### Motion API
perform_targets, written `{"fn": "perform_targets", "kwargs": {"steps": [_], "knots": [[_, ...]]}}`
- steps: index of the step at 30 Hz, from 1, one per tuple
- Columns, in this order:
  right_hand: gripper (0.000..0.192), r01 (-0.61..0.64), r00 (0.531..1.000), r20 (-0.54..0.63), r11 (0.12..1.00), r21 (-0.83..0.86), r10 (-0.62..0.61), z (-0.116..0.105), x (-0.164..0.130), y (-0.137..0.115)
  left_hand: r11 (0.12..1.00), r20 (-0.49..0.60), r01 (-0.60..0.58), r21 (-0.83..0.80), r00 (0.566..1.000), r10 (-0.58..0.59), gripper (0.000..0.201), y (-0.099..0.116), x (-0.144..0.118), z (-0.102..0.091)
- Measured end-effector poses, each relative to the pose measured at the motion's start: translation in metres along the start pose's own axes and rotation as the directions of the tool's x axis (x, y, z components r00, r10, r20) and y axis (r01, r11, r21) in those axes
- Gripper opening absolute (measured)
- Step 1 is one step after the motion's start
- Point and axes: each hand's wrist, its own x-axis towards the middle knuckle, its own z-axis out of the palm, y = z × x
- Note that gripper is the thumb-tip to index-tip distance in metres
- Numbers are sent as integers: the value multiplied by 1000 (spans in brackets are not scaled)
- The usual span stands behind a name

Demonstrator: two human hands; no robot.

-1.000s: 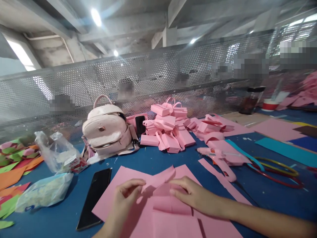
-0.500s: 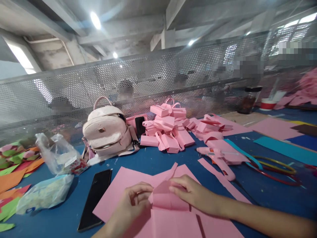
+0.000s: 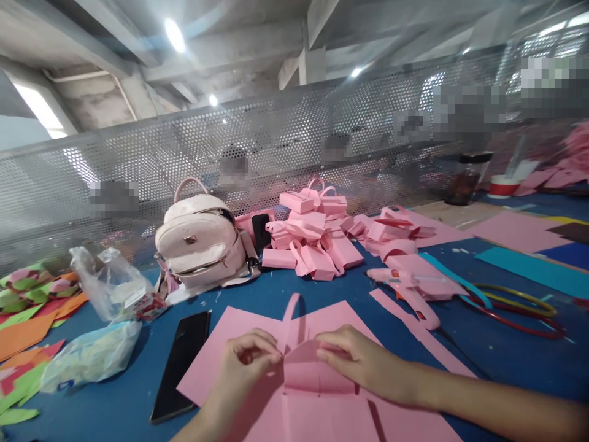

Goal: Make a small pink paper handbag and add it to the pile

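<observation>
A folded pink bag-like piece (image 3: 319,376), foam or paper, lies between my hands on flat pink sheets (image 3: 211,359). From its top a narrow pink strip (image 3: 289,312) arches upward in a loop. My left hand (image 3: 246,371) pinches at the piece's left edge, by the lower end of the strip; exactly what sits between the fingertips is hidden. My right hand (image 3: 363,362) is closed over the piece's upper right edge, thumb in front and fingers on top. A pink glue gun (image 3: 407,291) rests on the table to the right, by a long pink strip (image 3: 405,316).
Behind stand a pale backpack (image 3: 200,239) and a heap of small pink bags (image 3: 313,233). To the left lie a black phone (image 3: 181,365), plastic bags (image 3: 94,356) and coloured scraps (image 3: 23,331). On the right are hair hoops (image 3: 515,301) and a blue strip (image 3: 534,270).
The strip, which leaned up to the right, now curves into an upright loop. My left fingers have tightened to a pinch at the left edge. My right hand keeps its grip.
</observation>
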Motion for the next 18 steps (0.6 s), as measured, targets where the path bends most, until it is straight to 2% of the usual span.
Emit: {"fn": "perform_targets", "kwargs": {"steps": [5, 10, 14, 18], "knots": [[39, 28, 999, 23, 1000, -3, -28, -2, 1, -9, 997, -110, 6, -74, 994, -14, 24, 5, -3, 7], [44, 11, 1000, 10, 998, 55, -12, 1, 5, -7, 981, -119, 86, -176, 987, -108, 34, 1, -6, 19], [42, -17, 1000, -5, 998, 68, 17, 5, 7, -2, 967, -134, 87, -237, 984, -122, 39, -4, -6, 25], [41, -37, 999, -28, 997, 67, 39, 7, 7, -2, 965, -117, 100, -242, 984, -131, 38, -12, -4, 23]]}}
